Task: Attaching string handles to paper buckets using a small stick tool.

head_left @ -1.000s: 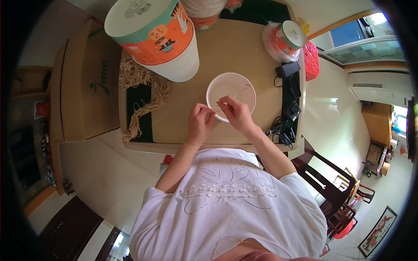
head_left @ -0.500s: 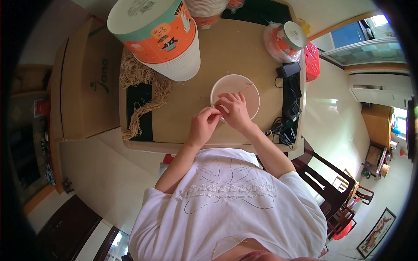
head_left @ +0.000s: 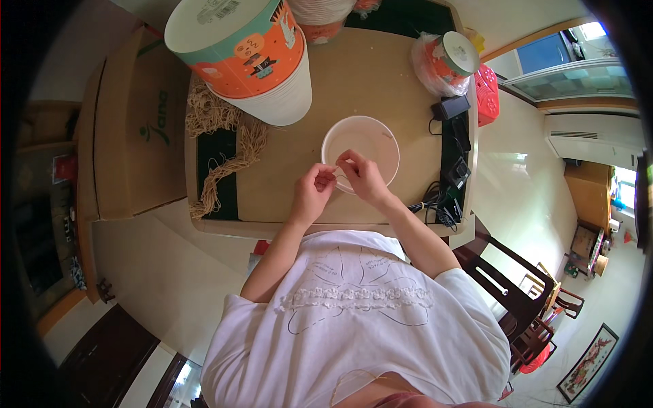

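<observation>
A white paper bucket (head_left: 359, 129) stands in front of me on the brown tabletop, its open mouth facing up. A short piece of tan cord (head_left: 388, 134) shows at its far right rim. At the bucket's near left rim my left hand (head_left: 314, 192) is closed in a pinch with its fingers curled. My right hand (head_left: 364, 179) reaches over the near rim, thumb and fingers pinched together. Between the two hands runs a thin, light cord (head_left: 341, 176); its ends are hidden by the fingers.
A tall stack of orange and white paper buckets (head_left: 262, 68) rises at the far left. Below it lies a tangled bundle of tan cords (head_left: 238, 139). Wrapped buckets (head_left: 445, 64) stand at the far right, with black adapters and cables (head_left: 451, 107) along the right edge.
My hands have drawn slightly apart, and the cord now shows between them. The right hand has moved back from inside the bucket, which has shifted a little left.
</observation>
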Demonstrator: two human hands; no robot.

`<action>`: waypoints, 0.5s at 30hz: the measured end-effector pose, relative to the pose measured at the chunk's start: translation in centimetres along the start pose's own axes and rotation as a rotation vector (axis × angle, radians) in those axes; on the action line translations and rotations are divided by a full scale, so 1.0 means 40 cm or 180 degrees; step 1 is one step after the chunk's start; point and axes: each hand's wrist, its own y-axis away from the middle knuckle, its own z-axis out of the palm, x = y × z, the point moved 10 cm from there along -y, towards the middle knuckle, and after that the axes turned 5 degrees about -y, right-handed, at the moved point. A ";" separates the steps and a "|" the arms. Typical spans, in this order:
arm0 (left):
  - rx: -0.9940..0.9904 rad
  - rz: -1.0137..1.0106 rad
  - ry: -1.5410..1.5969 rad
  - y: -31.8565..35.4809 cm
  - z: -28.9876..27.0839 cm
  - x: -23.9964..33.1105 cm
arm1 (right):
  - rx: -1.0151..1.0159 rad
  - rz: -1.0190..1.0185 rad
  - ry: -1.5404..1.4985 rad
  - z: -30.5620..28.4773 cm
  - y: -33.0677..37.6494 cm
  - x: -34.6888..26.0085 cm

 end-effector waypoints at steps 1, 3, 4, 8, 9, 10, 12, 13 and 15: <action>-0.0006 0.0000 -0.0001 0.002 -0.004 0.005 | 0.0078 0.0134 -0.0110 -0.006 0.001 0.010; 0.0181 0.0432 -0.0897 0.008 -0.023 0.056 | 0.0121 -0.0062 -0.0113 -0.011 -0.002 0.019; 0.0187 0.0430 -0.0900 0.010 -0.028 0.057 | 0.0148 -0.0262 -0.0115 -0.012 -0.003 0.006; 0.0118 0.0659 -0.1147 0.012 -0.025 0.084 | 0.0135 -0.0221 -0.0092 -0.013 0.002 0.001; 0.0138 0.0631 -0.0963 0.010 -0.027 0.085 | 0.0063 -0.0288 0.0282 -0.007 0.005 -0.011; 0.0138 0.0628 -0.0964 0.011 -0.028 0.084 | -0.0011 -0.0352 0.0653 0.000 0.008 -0.025; 0.0156 0.0402 -0.0797 0.010 -0.032 0.064 | 0.0431 -0.1423 0.1381 -0.016 0.025 -0.137; 0.0155 0.0403 -0.0798 0.008 -0.032 0.064 | 0.0884 -0.2503 0.2102 -0.006 0.073 -0.217; 0.0080 0.0289 -0.0562 0.004 -0.028 0.054 | 0.0810 -0.2313 0.1991 -0.003 0.067 -0.202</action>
